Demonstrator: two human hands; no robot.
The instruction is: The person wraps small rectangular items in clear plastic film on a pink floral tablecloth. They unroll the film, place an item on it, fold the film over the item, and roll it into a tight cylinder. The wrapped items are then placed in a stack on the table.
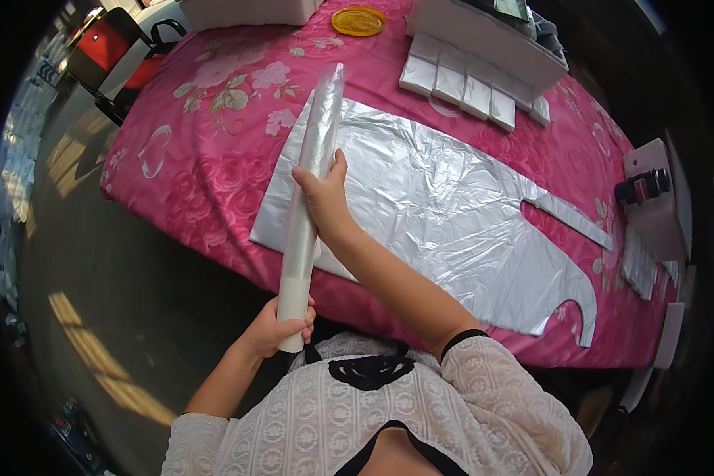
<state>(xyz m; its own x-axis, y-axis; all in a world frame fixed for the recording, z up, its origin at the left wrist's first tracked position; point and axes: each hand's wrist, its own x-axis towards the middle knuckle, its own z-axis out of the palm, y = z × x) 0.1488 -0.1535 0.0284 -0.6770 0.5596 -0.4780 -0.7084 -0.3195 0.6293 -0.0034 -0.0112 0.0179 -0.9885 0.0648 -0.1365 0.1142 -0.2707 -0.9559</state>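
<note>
A long roll of clear plastic film (303, 214) on a pale tube slants across the table's near left side. My left hand (282, 325) is closed round its lower end, where the bare tube shows. Higher up, my right hand (325, 194) grips the roll with the thumb on its left side; some of its fingers are hidden. Beneath the roll and right forearm, a shiny, translucent plastic apron (452, 214) lies spread out, creased, its strap ends toward the right. The roll crosses the apron's left end. How many layers lie there I cannot tell.
A pink flowered cloth (214, 178) covers the table. Toward the back are a yellow dish (358, 21), a white box (250, 11) and folded plastic packets (472, 83) beside another white bin (484, 40). At right, a white container (650, 186) holds dark items. A red-and-black chair (107, 47) stands far left.
</note>
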